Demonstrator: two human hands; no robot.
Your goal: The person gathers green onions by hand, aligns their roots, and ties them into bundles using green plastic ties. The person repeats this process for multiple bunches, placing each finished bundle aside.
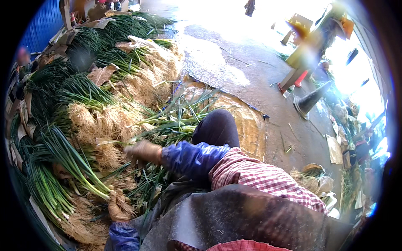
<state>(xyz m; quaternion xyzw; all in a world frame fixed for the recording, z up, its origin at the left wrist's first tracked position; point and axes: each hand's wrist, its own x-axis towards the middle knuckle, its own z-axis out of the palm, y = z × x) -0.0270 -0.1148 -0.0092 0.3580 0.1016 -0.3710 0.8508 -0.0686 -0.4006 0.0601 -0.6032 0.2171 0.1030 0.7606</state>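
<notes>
My left hand [118, 209], at the lower left, is closed round the pale lower ends of a few green onions [79, 163]. Their long green leaves stretch away to the upper left. My right hand [144, 151] hovers over the heap beside a rooty clump [109, 154]; motion smears its fingers, so I cannot tell whether they hold anything. Bundles of green onions with straw-coloured roots [102, 119] lie just beyond it. Another bunch of green onions [46, 188] rests to the left of my left hand. Loose green leaves [180, 125] are scattered before my knee.
More bundled green onions [121, 31] are piled toward the back left. A tan sheet [245, 121] covers the ground beyond my knee. On the right stand a dark cone [312, 100] and a wooden post [289, 78]. A dark apron [251, 213] covers my lap.
</notes>
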